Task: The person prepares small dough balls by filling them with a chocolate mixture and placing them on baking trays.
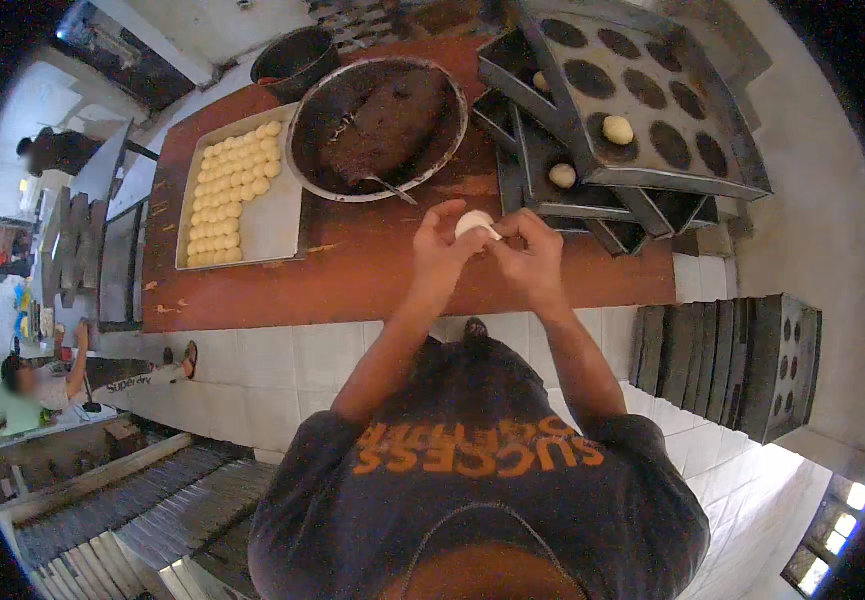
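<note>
Both hands meet above the front of the wooden table. A small pale round of dough [471, 222] rests in my left hand [440, 247], its fingers curled around it. My right hand [530, 250] pinches the dough's edge, where a white flap pulls toward the fingertips. Beyond the hands is a large metal bowl [294, 150] of dark brown filling [392, 115], with a spoon [390, 190] leaning over its near rim. A metal tray [274, 222] of small yellowish dough balls [217, 205] lies left of the bowl. Whether the dough holds filling is hidden by my fingers.
Dark baking pans with round hollows [677, 172] are stacked at the table's right end; single dough balls [617, 129] sit in some. A black bucket [297, 65] stands behind the tray. More pans [727, 350] line the floor at right. Two people [62, 385] are at far left.
</note>
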`<state>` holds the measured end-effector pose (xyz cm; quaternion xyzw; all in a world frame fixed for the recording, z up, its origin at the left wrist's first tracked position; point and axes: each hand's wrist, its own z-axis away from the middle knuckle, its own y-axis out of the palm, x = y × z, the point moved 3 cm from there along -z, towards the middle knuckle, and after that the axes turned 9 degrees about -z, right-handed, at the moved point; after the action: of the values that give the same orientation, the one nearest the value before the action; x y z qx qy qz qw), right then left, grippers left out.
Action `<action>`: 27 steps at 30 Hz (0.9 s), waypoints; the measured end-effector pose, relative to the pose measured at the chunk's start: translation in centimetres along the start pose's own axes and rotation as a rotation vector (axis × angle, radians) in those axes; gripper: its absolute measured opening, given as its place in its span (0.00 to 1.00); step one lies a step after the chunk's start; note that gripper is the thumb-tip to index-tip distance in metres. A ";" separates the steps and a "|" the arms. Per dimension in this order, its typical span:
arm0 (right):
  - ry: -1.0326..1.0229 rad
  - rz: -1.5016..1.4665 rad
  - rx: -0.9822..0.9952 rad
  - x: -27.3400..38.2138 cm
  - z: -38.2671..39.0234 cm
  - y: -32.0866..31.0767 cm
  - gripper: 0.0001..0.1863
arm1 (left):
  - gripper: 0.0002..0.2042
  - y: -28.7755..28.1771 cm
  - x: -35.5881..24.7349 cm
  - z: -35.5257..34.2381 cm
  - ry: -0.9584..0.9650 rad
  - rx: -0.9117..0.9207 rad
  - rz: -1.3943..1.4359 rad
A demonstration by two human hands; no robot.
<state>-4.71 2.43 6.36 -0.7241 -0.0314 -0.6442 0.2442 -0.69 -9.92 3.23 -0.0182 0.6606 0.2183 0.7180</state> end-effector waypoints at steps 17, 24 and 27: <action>-0.461 -0.069 -0.236 3.5 -0.7 1.7 0.12 | 0.16 0.9 -3.5 0.1 -0.192 0.079 0.508; -0.545 0.062 -0.212 7.2 -1.7 4.5 0.10 | 0.15 -3.2 -4.8 -0.6 -0.009 0.172 0.197; -0.594 0.087 -0.237 6.1 -1.7 6.1 0.11 | 0.14 -4.5 -5.9 -0.4 -0.157 0.213 0.500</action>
<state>-3.05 -5.26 10.34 -0.9046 0.0051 -0.3929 0.1655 0.23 -15.85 7.61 0.2380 0.6060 0.3189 0.6888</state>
